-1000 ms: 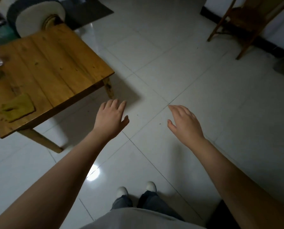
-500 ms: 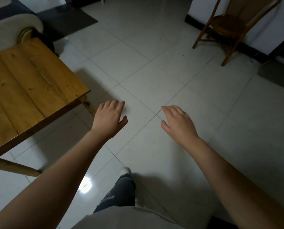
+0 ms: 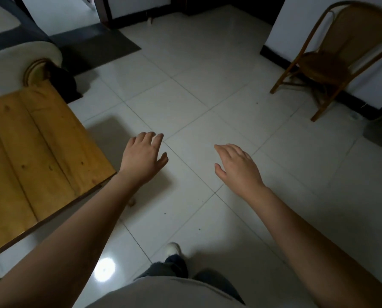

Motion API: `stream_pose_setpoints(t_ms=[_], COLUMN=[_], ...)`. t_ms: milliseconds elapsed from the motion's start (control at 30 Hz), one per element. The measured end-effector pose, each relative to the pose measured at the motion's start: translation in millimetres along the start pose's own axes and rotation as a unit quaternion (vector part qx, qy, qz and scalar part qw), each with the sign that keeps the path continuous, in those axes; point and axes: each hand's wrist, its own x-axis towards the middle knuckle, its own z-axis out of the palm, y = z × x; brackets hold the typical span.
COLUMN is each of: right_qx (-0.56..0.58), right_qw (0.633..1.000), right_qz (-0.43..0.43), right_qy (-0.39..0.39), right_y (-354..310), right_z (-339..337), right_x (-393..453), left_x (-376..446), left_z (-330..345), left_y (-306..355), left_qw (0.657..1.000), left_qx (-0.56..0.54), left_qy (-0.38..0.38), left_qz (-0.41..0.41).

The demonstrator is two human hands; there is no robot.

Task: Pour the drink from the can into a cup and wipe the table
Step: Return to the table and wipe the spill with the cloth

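The wooden table (image 3: 36,156) fills the left side of the view; only its bare right part shows. No can, cup or cloth is in sight. My left hand (image 3: 142,157) hovers over the white floor tiles just right of the table's corner, fingers relaxed and holding nothing. My right hand (image 3: 237,166) is stretched out over the floor further right, fingers straight, empty as well.
A wooden chair (image 3: 325,61) stands against the wall at the far right. A sofa arm (image 3: 19,61) and a dark floor mat (image 3: 96,47) lie behind the table. White floor tiles (image 3: 207,103) stretch ahead. My foot (image 3: 173,250) steps forward below.
The view has swung right and up: the table slid to the left, taking the yellow cloth and the clear bottle out of sight. One foot has stepped forward. Both hands stay open and empty.
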Motion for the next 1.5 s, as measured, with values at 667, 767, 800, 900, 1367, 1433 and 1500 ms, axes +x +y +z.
stream_pose_setpoints(t_ms=[667, 767, 800, 900, 1367, 1433, 1500], right_qx=[0.017, 0.014, 0.014, 0.014, 0.025, 0.022, 0.018], right_qw=[0.984, 0.975, 0.972, 0.962, 0.904, 0.890, 0.875], right_qz=[-0.170, -0.213, -0.225, -0.260, -0.413, -0.442, -0.470], right_qy=[-0.054, -0.063, -0.068, -0.084, -0.103, -0.109, -0.111], right_y=[85.1, 89.5, 89.2, 83.5, -41.7, -70.8, -99.8], right_z=[14.3, 14.6, 15.4, 20.9, 74.6, 82.7, 89.7], right_x=[359.8, 412.9, 428.7, 471.4, 655.5, 678.1, 697.4], left_x=[278.8, 311.1, 319.3, 337.0, 382.3, 383.0, 379.4], left_z=[-19.8, -24.4, -25.4, -27.1, -23.9, -28.4, -35.4], left_y=[-63.1, -74.0, -78.6, -94.3, -237.3, -262.1, -284.5], left_qw=[0.983, 0.974, 0.971, 0.962, 0.901, 0.887, 0.873], left_qx=[0.022, 0.022, 0.020, 0.019, 0.050, 0.046, 0.051], left_qy=[0.029, 0.044, 0.047, 0.052, 0.050, 0.052, 0.056], left_qz=[-0.181, -0.220, -0.232, -0.268, -0.428, -0.456, -0.483])
